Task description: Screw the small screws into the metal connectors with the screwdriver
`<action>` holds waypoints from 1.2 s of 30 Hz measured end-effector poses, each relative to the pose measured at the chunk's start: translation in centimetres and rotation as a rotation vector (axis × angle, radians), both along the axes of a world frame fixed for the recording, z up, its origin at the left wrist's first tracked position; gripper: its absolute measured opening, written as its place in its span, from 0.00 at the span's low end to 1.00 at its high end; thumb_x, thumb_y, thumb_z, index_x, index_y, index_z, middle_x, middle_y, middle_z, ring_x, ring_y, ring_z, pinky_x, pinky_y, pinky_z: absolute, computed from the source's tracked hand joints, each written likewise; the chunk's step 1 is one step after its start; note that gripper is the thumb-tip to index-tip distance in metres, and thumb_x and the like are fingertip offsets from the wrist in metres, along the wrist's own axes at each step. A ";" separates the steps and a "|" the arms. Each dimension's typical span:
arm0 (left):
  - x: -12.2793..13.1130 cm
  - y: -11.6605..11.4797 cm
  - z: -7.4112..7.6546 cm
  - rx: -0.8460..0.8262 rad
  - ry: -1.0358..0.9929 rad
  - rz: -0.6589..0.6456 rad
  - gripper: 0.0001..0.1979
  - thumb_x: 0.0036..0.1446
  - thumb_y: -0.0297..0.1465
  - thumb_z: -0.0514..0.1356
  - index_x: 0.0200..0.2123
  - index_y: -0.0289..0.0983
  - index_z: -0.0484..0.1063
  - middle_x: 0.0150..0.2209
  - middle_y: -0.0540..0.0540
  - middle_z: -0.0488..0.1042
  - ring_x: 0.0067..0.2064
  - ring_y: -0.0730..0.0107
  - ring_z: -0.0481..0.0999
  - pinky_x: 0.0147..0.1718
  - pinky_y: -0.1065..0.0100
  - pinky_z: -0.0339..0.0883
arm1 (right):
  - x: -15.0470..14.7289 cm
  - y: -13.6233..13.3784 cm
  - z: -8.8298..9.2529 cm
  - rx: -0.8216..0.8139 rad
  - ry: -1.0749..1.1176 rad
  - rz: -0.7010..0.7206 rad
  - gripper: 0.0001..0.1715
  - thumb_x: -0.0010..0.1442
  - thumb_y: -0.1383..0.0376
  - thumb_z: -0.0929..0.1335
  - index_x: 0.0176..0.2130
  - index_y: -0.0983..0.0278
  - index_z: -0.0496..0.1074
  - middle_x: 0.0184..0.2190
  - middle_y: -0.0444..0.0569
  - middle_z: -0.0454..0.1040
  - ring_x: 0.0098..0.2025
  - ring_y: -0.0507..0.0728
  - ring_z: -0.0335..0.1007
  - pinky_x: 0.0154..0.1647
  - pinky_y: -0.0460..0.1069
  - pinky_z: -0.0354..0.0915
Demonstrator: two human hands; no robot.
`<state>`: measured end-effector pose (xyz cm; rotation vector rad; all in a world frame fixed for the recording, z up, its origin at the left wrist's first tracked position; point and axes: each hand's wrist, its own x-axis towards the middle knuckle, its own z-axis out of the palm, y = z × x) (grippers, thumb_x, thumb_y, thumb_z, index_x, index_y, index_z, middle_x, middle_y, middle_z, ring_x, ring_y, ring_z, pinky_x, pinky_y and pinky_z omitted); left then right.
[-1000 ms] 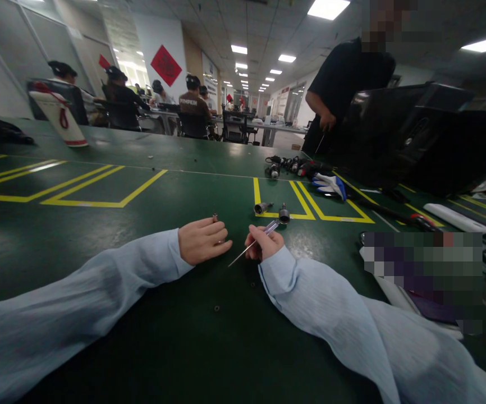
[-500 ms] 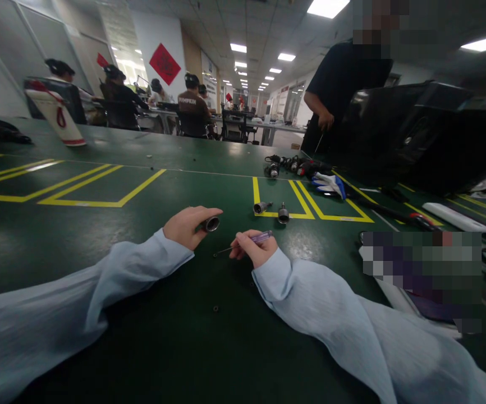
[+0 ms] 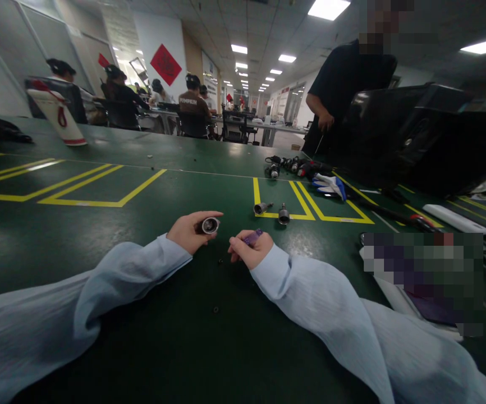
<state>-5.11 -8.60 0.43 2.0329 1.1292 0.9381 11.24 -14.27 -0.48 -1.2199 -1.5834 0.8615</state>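
Note:
My left hand (image 3: 187, 232) is closed around a hollow metal cylinder (image 3: 210, 225), its round open end facing me. To the right, my right hand (image 3: 252, 249) grips a small screwdriver by its purple see-through handle (image 3: 253, 237); the shaft is hard to make out now. Between and just below the hands, a small dark ring-like part (image 3: 220, 261) lies on the green table (image 3: 150, 348). Nearer to me lies another small ring (image 3: 215, 310). Two metal cylindrical parts with thin stems, one tipped over (image 3: 261, 209) and one upright (image 3: 284, 214), are beyond my right hand.
Yellow tape outlines (image 3: 81, 202) mark the table. At the back right are dark metal parts with cables (image 3: 273, 168), a white-and-blue glove (image 3: 329, 185) and a large black case (image 3: 411, 129). A person in black (image 3: 339, 84) stands behind; a white cup (image 3: 60, 118) is at left.
My left hand has turned the cylinder so its opening faces me more. My right hand has tilted the screwdriver, and its shaft no longer points visibly at the small ring, which has shifted slightly.

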 end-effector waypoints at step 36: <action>0.9 -2.0 2.1 -0.330 -0.339 0.048 0.18 0.36 0.29 0.61 0.36 0.31 0.72 0.32 0.45 0.77 0.38 0.62 0.75 0.44 0.59 0.66 | -0.5 -0.6 0.1 0.647 -0.028 -0.053 0.08 0.53 0.68 0.63 0.31 0.65 0.72 0.29 0.51 0.75 0.31 0.52 0.70 0.35 0.49 0.66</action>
